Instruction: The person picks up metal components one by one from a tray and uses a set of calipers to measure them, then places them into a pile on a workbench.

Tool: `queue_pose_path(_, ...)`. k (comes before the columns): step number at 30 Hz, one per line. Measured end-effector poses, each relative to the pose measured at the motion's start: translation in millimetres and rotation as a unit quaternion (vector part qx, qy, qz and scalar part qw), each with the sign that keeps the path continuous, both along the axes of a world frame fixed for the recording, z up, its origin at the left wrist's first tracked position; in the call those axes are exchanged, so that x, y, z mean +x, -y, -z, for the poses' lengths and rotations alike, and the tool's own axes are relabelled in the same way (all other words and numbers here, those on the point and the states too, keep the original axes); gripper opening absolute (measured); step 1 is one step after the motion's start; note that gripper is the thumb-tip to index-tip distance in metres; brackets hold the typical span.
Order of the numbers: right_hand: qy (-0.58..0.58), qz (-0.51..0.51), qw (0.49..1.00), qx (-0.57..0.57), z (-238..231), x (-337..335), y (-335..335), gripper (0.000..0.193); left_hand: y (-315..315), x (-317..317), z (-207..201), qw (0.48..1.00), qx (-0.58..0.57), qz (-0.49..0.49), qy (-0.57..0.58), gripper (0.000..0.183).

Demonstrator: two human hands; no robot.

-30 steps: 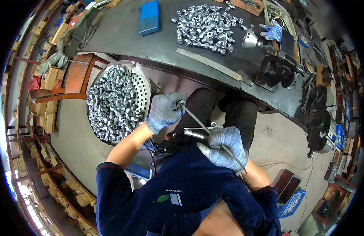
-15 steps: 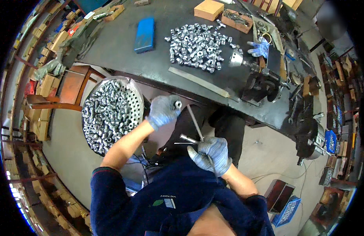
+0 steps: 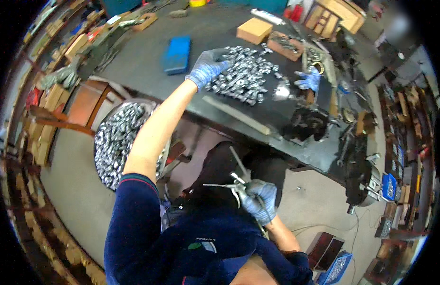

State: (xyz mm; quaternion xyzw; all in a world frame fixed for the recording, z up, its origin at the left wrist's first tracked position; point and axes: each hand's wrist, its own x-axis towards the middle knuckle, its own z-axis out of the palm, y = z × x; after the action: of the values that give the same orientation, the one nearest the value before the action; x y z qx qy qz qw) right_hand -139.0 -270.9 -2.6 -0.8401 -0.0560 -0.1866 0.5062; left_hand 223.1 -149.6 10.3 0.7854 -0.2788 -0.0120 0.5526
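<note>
My left hand (image 3: 209, 66), in a grey-blue knit glove, reaches over the table to the left edge of a pile of small shiny metal fittings (image 3: 246, 78). Its fingers bend over the pieces, and motion blur hides whether any lies between them. Above my lap, my gloved right hand (image 3: 261, 199) is closed around a long grey metal rod (image 3: 239, 160) that slants up past the fingers. From the same grip stick out a short shiny cylindrical piece (image 3: 237, 178) and a thin silvery rod (image 3: 214, 185); their exact kind is unclear.
Left of my lap stands a perforated round metal container (image 3: 156, 110) full of similar fittings. The dark table (image 3: 144, 61) carries a blue box (image 3: 177, 54), a flat metal bar (image 3: 236, 114), a vise (image 3: 308, 124) and a spare glove (image 3: 308, 79). A wooden chair (image 3: 89, 104) is at left.
My left hand has gone from above my lap, where it held a metal fitting, up and forward to the pile on the table. My right hand keeps its grip on the rod; the view has shifted slightly.
</note>
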Motion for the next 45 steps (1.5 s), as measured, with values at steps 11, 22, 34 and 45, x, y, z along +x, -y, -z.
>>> queue_pose_path(11,-0.009,-0.061,0.998,-0.025,15.4,10.8,-8.6,0.034,-221.9,-147.5,28.1,0.783,0.617,0.076,0.013,0.031)
queue_pose_path(22,-0.029,-0.037,0.999,-0.019,10.7,5.4,-8.4,0.032,-209.9,-174.0,65.1,0.753,0.652,0.087,-0.003,0.021)
queue_pose_path(34,0.009,-0.080,0.996,-0.032,-0.4,20.8,-15.3,0.038,-121.6,-241.5,41.0,0.835,-0.238,0.156,-0.471,0.032)
queue_pose_path(45,0.007,-0.069,0.996,-0.048,-0.4,27.4,-6.9,0.036,-87.7,-251.3,31.9,0.851,-0.158,0.102,-0.490,0.036)
